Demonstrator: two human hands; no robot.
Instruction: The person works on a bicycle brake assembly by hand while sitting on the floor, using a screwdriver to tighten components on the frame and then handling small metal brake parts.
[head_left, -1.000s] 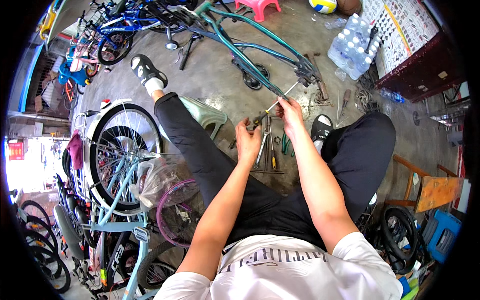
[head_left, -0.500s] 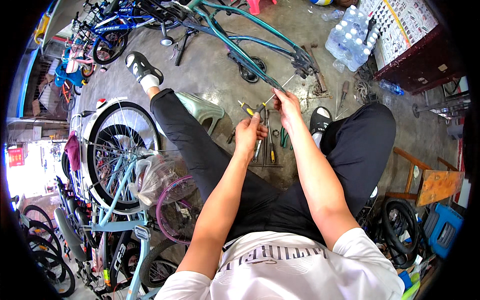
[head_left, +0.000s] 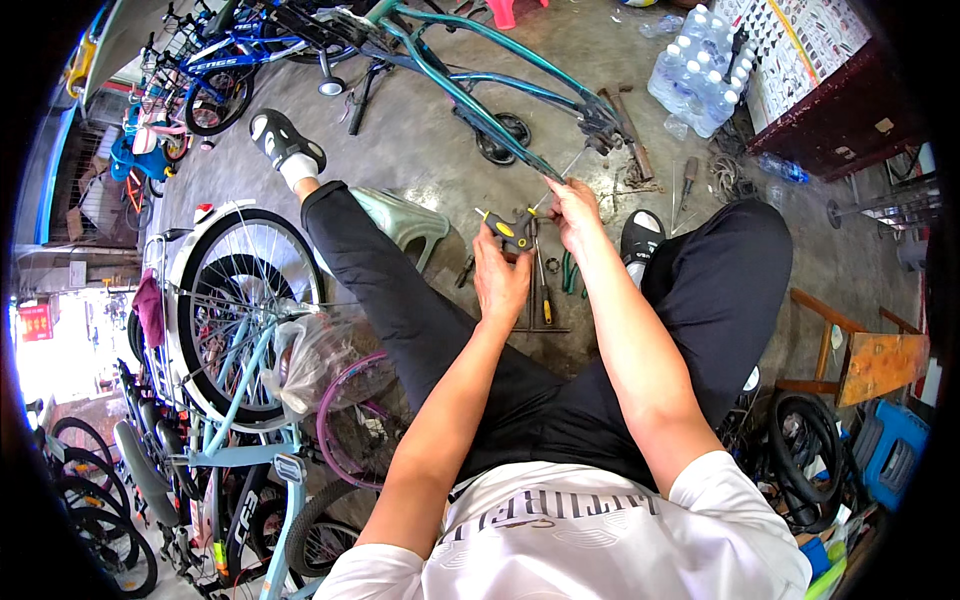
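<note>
My left hand [head_left: 500, 275] grips a yellow-and-black T-handled tool [head_left: 513, 228], its long silver shaft slanting up toward the dropout of a teal bicycle frame [head_left: 480, 120]. At the lower end of one frame tube, my right hand [head_left: 575, 215] has its fingers closed, apparently round the tube beside that shaft; the exact grip is partly hidden. On the floor just below lie a yellow-handled screwdriver [head_left: 547, 300], spanners and green-handled pliers [head_left: 570, 270], partly behind my hands.
Bicycles [head_left: 230, 300] crowd the left side. A pale green stool [head_left: 410, 215] lies behind my left leg. At upper right stand water bottles [head_left: 700, 75] and a dark red cabinet [head_left: 830, 120]. Right of me are a wooden chair [head_left: 870, 365], tyres [head_left: 800, 450] and a blue case [head_left: 885, 450].
My left hand has risen slightly, its fingers now wrapped further round the tool's handle, which has turned. My right hand stays near the tube's end, a little higher than a second ago.
</note>
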